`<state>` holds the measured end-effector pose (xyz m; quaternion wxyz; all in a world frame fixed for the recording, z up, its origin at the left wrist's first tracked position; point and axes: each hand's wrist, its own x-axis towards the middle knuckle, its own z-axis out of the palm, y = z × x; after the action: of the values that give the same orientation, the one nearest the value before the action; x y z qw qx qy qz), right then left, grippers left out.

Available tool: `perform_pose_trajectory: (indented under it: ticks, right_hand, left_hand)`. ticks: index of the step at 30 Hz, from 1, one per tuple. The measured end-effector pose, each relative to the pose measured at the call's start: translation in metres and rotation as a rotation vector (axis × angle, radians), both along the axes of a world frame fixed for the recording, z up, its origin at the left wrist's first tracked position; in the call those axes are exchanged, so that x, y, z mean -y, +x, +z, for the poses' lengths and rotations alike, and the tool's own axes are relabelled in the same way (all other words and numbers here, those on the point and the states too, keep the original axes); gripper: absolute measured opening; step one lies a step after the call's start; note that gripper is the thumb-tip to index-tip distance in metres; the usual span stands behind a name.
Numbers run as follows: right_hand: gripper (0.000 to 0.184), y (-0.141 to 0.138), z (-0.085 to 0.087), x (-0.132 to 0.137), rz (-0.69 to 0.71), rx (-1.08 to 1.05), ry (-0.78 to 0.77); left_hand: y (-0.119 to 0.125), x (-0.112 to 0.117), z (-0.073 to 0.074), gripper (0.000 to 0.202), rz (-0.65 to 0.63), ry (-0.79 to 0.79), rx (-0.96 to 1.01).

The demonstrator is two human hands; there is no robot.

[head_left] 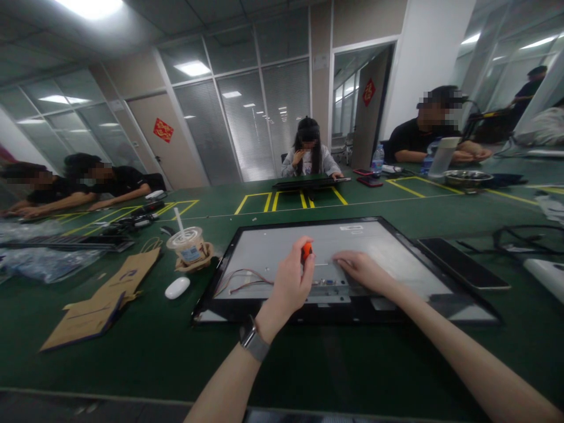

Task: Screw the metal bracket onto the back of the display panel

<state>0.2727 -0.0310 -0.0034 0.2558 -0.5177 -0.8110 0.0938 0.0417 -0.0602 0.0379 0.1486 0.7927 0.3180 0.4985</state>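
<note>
Orange-handled tool (pixel 307 251) sits partly hidden in the left hand (pixel 291 275).

It's an office workroom we're standing in: glass partitions (pixel 282 35) with blinds (pixel 288 97) down, lights (pixel 90 6) glowing overhead, a door (pixel 178 161) bearing its red sign (pixel 163 130), and there, people (pixel 325 158) seated round one long green table (pixel 132 364), its top marked off in yellow lines (pixel 267 202).

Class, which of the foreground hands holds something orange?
The left hand, holding the orange tool, with a watch at its wrist; the right hand has no watch.
</note>
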Motion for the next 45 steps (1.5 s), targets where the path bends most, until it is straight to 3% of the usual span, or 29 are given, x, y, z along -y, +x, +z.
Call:
perform_pose_trajectory:
  ticks: [8,13,18,30,45]
  right_hand:
    - [0.036,-0.012,0.015,0.012,0.121,-0.287,-0.241]
    - [0.045,0.005,0.023,0.011,0.338,-0.311,-0.46]
    - [0.039,0.009,0.028,0.012,0.391,-0.303,-0.563]
    - [0.024,-0.003,0.028,0.018,0.417,-0.258,-0.529]
    - [0.007,-0.021,0.024,0.026,0.266,-0.226,-0.381]
  left_hand:
    - [0.0,0.001,0.001,0.03,0.006,0.01,-0.037]
    - [0.0,0.001,0.0,0.031,-0.002,-0.023,-0.055]
    - [0.0,0.002,0.0,0.031,-0.01,-0.037,-0.065]
    - [0.0,0.002,-0.001,0.032,-0.008,-0.061,-0.065]
    - [0.001,0.002,0.0,0.032,-0.026,-0.049,-0.066]
